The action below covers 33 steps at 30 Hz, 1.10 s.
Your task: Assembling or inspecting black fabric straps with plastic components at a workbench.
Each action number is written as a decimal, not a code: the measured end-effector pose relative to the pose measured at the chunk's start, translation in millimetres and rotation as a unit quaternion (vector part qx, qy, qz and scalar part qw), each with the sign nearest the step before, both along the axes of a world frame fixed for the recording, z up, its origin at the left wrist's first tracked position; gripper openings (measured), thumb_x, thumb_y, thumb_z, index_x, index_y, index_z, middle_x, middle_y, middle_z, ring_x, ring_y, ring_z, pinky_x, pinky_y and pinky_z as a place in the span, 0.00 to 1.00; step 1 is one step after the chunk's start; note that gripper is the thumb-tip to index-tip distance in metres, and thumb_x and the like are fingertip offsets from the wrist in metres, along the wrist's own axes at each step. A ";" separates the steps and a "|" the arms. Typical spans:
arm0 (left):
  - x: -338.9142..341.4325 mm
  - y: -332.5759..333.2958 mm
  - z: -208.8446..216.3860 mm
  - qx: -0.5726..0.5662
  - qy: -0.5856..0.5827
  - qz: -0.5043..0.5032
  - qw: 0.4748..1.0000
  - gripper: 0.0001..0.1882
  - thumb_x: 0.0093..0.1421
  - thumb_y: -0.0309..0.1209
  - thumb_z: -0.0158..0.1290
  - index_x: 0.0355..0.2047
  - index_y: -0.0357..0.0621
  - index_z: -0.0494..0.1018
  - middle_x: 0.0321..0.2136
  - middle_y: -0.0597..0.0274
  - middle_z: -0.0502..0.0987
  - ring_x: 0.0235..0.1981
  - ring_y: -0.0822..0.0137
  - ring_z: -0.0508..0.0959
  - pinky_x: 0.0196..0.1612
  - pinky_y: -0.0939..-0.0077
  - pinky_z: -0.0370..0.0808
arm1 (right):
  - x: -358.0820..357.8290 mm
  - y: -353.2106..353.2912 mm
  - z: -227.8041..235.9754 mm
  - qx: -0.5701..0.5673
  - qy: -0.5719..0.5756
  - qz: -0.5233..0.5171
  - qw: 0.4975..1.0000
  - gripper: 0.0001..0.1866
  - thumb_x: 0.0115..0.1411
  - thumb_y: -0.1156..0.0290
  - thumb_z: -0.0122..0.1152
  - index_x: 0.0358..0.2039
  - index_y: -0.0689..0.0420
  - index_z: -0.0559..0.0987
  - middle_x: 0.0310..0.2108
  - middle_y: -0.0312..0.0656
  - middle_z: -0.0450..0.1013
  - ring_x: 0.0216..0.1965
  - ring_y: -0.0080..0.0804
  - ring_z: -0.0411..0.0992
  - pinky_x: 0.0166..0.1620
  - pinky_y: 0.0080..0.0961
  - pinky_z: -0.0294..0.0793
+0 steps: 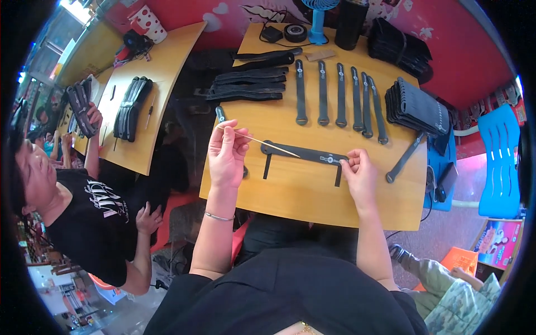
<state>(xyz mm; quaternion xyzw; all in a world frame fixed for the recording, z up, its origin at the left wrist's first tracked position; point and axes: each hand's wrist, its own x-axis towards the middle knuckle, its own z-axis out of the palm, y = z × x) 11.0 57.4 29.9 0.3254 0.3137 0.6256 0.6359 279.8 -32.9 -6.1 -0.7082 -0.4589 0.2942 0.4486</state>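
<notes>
1. Pinching a thin wooden stick (273, 146), the fingers of the left hand (228, 155) are closed near one end; its other end overlaps a dark strap (304, 154) in view, though whether they touch I cannot tell.
2. The fingers of the right hand (360, 177) grasp that strap's right end. It lies crosswise on the desk (312, 201), between both hands.
3. Beyond it, six straps (340, 95) form a row, with a pile of black straps (248, 85) on their left and a folded stack (421, 107) on their right.
4. Farther back stand a blue fan (317, 27) and a black bottle (350, 25).
5. At left, a co-worker's raised hand (94, 118) holds a dark bundle (81, 106).
</notes>
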 end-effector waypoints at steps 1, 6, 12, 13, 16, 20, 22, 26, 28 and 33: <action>-1.1 -0.1 -0.6 0.000 0.001 -0.002 1.000 0.09 0.64 0.34 0.47 0.41 0.45 0.71 0.29 0.63 0.78 0.29 0.74 0.78 0.30 0.87 0.73 | 0.7 -0.3 -0.7 -0.008 0.009 -0.002 1.000 0.10 0.54 0.80 0.60 0.35 0.61 0.70 0.21 0.33 0.67 0.19 0.15 0.65 0.22 0.14 0.65; -4.8 -1.2 3.7 -0.013 -0.003 -0.016 1.000 0.10 0.64 0.34 0.47 0.43 0.44 0.71 0.29 0.64 0.78 0.28 0.75 0.77 0.31 0.87 0.73 | -0.6 -0.9 3.0 -0.025 0.009 -0.010 1.000 0.10 0.54 0.80 0.60 0.35 0.61 0.70 0.21 0.33 0.67 0.19 0.15 0.65 0.22 0.14 0.65; 11.9 -11.6 32.8 0.034 0.227 -0.128 0.965 0.11 0.66 0.27 0.39 0.43 0.38 0.70 0.23 0.69 0.69 0.25 0.77 0.68 0.28 0.82 0.66 | -0.5 2.6 2.4 -0.015 0.023 -0.016 0.999 0.11 0.52 0.77 0.63 0.34 0.60 0.71 0.19 0.36 0.69 0.18 0.21 0.69 0.23 0.20 0.67; 17.1 -16.0 35.7 0.033 0.227 -0.130 0.965 0.11 0.66 0.27 0.39 0.43 0.38 0.70 0.23 0.69 0.69 0.25 0.77 0.68 0.28 0.82 0.66 | 0.1 2.3 0.9 -0.012 0.012 -0.015 1.000 0.11 0.52 0.77 0.63 0.34 0.60 0.71 0.19 0.36 0.69 0.18 0.21 0.69 0.23 0.21 0.67; 33.7 -24.6 34.4 0.037 0.394 -0.225 0.890 0.09 0.63 0.25 0.43 0.40 0.39 0.72 0.24 0.65 0.71 0.27 0.71 0.72 0.31 0.77 0.69 | -1.1 2.2 1.8 -0.012 -0.006 -0.017 1.000 0.11 0.52 0.78 0.62 0.34 0.60 0.71 0.18 0.36 0.69 0.18 0.21 0.68 0.23 0.21 0.67; 68.2 -37.6 25.4 0.346 0.612 -0.140 0.697 0.10 0.54 0.24 0.52 0.38 0.42 0.75 0.30 0.58 0.73 0.31 0.62 0.75 0.33 0.72 0.73 | 0.0 1.3 2.8 -0.018 -0.001 -0.022 1.000 0.10 0.52 0.78 0.62 0.34 0.60 0.71 0.19 0.37 0.70 0.18 0.21 0.68 0.23 0.21 0.67; 76.2 -43.0 18.5 0.343 0.659 -0.148 0.653 0.15 0.51 0.25 0.54 0.41 0.44 0.74 0.37 0.59 0.72 0.34 0.61 0.76 0.33 0.70 0.75 | -1.6 2.1 5.5 -0.023 -0.002 -0.021 1.000 0.11 0.52 0.78 0.62 0.34 0.60 0.71 0.19 0.37 0.70 0.18 0.21 0.68 0.23 0.20 0.68; 89.2 -44.6 5.6 0.347 0.710 -0.153 0.593 0.18 0.51 0.28 0.55 0.44 0.43 0.72 0.41 0.59 0.70 0.35 0.62 0.76 0.32 0.72 0.75 | -1.7 3.9 6.5 -0.026 -0.015 -0.017 0.999 0.11 0.51 0.78 0.63 0.35 0.61 0.71 0.20 0.37 0.70 0.19 0.20 0.69 0.23 0.20 0.68; 93.9 -43.4 2.0 0.345 0.724 -0.171 0.572 0.21 0.51 0.30 0.56 0.46 0.42 0.71 0.43 0.59 0.68 0.36 0.63 0.76 0.32 0.73 0.75 | 0.2 4.1 4.7 -0.033 -0.008 -0.020 0.999 0.11 0.51 0.79 0.63 0.35 0.61 0.71 0.20 0.37 0.70 0.19 0.20 0.69 0.23 0.20 0.68; 98.6 -40.8 -1.8 0.336 0.730 -0.194 0.563 0.21 0.50 0.32 0.57 0.46 0.41 0.70 0.42 0.59 0.68 0.37 0.64 0.75 0.31 0.74 0.75 | 1.3 5.4 3.8 -0.042 -0.001 -0.020 0.999 0.11 0.51 0.78 0.63 0.35 0.61 0.71 0.20 0.38 0.71 0.19 0.22 0.70 0.23 0.20 0.68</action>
